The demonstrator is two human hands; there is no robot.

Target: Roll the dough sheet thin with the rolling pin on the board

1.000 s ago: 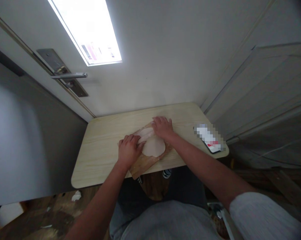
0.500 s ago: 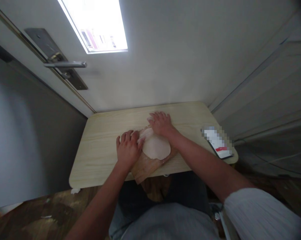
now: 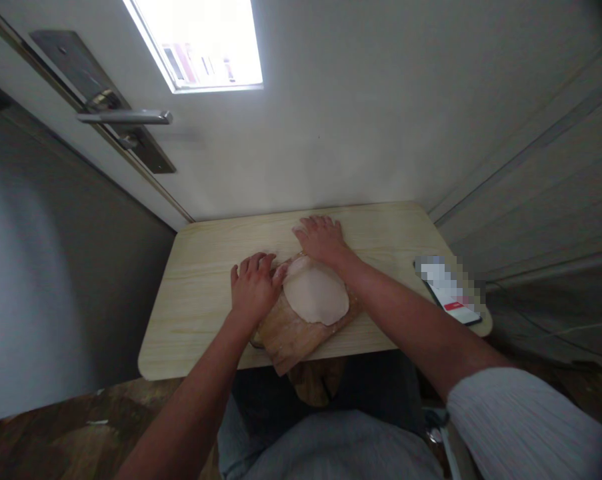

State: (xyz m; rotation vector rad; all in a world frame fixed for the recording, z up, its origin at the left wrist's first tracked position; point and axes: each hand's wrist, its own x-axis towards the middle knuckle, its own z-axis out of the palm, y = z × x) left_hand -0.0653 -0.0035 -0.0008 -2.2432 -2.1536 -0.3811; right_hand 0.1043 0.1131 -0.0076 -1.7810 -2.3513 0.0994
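A thin, pale, roundish sheet of dough [image 3: 317, 292] lies flat on a wooden board [image 3: 293, 337], which sits at an angle on the light table. My left hand [image 3: 253, 287] rests at the board's left side, fingers apart and pointing away, its thumb by the dough's upper left edge. At the far edge of the dough, my right hand [image 3: 321, 239] lies palm down with fingers stretched out. The right forearm passes over the board's right side. What lies under either palm, if anything, is hidden.
The light wooden table [image 3: 195, 287] stands against a white door with a metal handle [image 3: 125, 117] and a bright window [image 3: 201, 47]. A phone [image 3: 453, 293], partly blurred out, lies near the table's right edge. A cable [image 3: 531, 320] hangs at the right.
Both hands have shifted slightly away from me, and more of the dough and board shows. The dough's far left part, wrinkled by the left thumb before, looks smoother. The camera view has moved slightly.
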